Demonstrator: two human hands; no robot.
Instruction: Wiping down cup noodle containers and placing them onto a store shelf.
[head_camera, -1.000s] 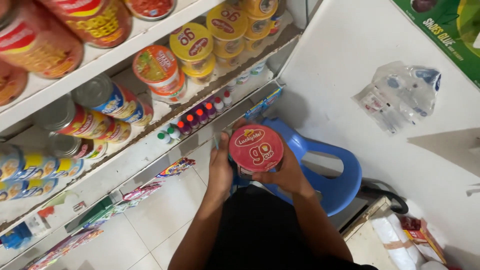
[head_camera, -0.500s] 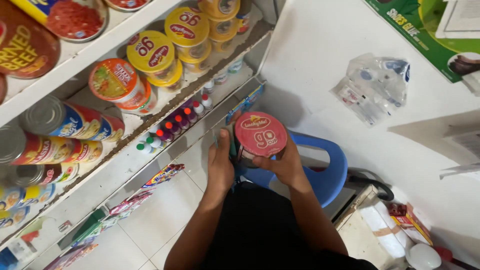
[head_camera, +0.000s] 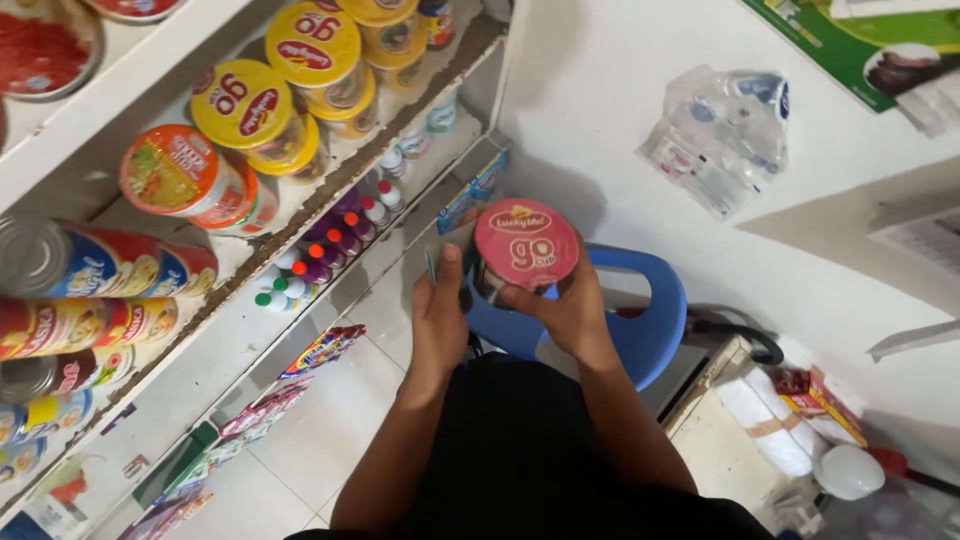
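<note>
Red foil lid up toward us, the round noodle cup (head_camera: 524, 246) stands upright, axis vertical, above the blue plastic chair (head_camera: 645, 320). Our right hand (head_camera: 570, 310) wraps its wall from below; our left hand (head_camera: 438, 315) presses flat against its side, near the white shelf edge (head_camera: 330, 290)

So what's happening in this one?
A person stands by a stocked shop shelf, holding a red-lidded cup of instant noodles in both hands. The right hand cups it from below and the left hand steadies its side. Similar yellow-lidded cups line the shelf, and a blue plastic chair is below.
</note>
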